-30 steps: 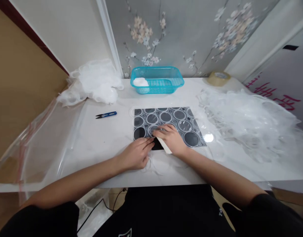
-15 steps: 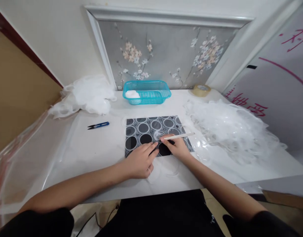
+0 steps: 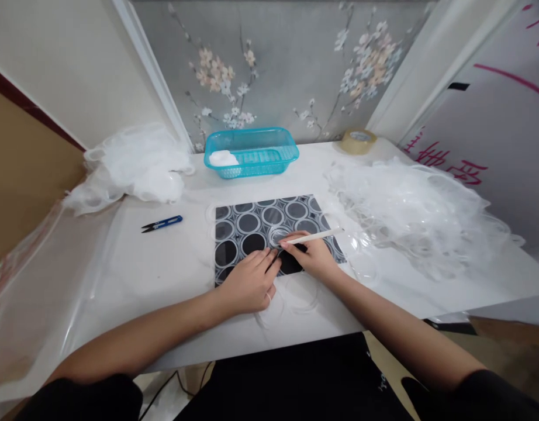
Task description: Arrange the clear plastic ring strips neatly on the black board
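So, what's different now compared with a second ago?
The white stick at the right hand has swung from pointing back toward the person to pointing out rightward. The left hand still rests at the near side of the patterned sheet; blue snips and turquoise basket stayed put.

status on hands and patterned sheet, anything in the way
Right hand pinching white stick. Left hand over near edge of patterned sheet. Sheet flat, partly hidden by both hands. Blue snips clear, left of sheet.

Patterned sheet [image 3: 273,216] smooth; basket [image 3: 261,169] plastic (looks glossy).
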`<state>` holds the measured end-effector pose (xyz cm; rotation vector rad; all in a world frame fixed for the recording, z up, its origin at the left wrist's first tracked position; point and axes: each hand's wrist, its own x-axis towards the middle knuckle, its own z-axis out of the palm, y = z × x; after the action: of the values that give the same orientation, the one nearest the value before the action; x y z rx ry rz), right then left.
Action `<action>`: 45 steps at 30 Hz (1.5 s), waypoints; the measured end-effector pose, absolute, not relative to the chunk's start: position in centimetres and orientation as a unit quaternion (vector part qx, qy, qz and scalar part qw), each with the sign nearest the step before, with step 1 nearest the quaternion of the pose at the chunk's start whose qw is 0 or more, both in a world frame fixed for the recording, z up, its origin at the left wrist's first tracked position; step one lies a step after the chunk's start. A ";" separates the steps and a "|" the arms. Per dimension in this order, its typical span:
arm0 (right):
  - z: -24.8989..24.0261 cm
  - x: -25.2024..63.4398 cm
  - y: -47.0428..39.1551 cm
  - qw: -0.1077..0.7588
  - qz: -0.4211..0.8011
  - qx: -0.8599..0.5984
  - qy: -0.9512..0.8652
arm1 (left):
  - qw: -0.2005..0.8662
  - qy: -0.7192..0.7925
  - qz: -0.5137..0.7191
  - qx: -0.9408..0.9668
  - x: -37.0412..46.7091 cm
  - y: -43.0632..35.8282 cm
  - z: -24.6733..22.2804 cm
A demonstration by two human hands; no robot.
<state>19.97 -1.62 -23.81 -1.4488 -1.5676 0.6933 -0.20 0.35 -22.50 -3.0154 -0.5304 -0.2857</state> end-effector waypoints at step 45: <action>-23.9 24.9 -1.3 0.443 0.247 -0.623 -0.596 | 0.052 -0.117 -0.005 -0.992 5.8 2.5 -21.9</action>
<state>24.91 -1.27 -23.87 -1.5453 -1.4779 0.6139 5.76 2.46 -21.86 -3.0175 -0.3548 -0.0163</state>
